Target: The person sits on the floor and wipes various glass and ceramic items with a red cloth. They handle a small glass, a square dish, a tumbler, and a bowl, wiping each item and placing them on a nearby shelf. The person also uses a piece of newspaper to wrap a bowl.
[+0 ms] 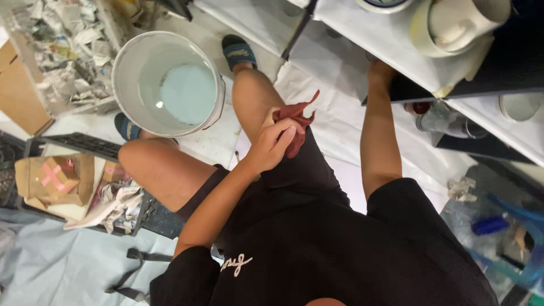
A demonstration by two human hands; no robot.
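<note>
My left hand (273, 144) is closed around a crumpled dark red cloth (296, 116), held over my right knee. The cloth's loose end sticks up past my fingers. My right arm stretches forward to a white-covered shelf (345, 34). My right hand (379, 72) rests at the shelf's lower edge, with its fingers hidden beneath it. I am seated in a black shirt and black shorts, knees bare, with blue slippers (238, 51) on my feet.
A white bucket (127, 62) with pale blue liquid stands by my left knee. Shredded newspaper (62, 51) lies at the top left, and a black crate (85, 144) with cardboard sits lower left. Tape rolls (447, 25) rest on the shelf; bottles (442, 119) and a clear bag (498, 226) are on the right.
</note>
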